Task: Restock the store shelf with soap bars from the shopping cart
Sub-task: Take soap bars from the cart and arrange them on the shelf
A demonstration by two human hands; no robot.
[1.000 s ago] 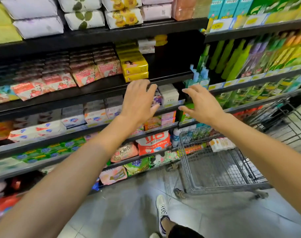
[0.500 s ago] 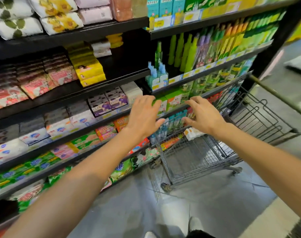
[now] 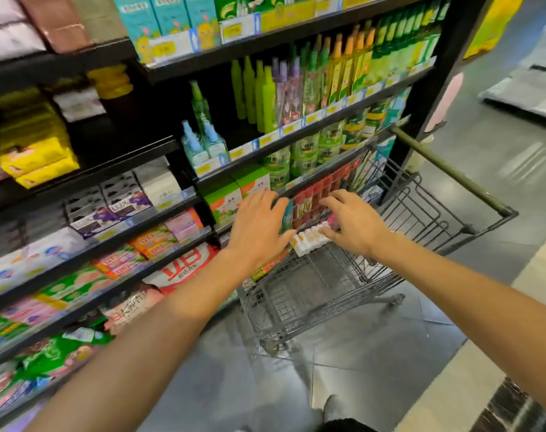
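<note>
Both arms reach over the grey wire shopping cart [image 3: 321, 285], parked against the black metal store shelf [image 3: 159, 213]. Left hand [image 3: 259, 227] hovers palm-down above the cart's near corner, fingers straight and spread, holding nothing. Right hand [image 3: 356, 227] sits just beside it, fingers loosely bent over the row of white-and-orange wrapped soap bars [image 3: 310, 240] lying in the cart; thumb near the row, actual contact unclear. Boxed soaps fill the shelf at left.

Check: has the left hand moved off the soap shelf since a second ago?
Yes. The left hand went right, from the soap shelf to the cart.
</note>
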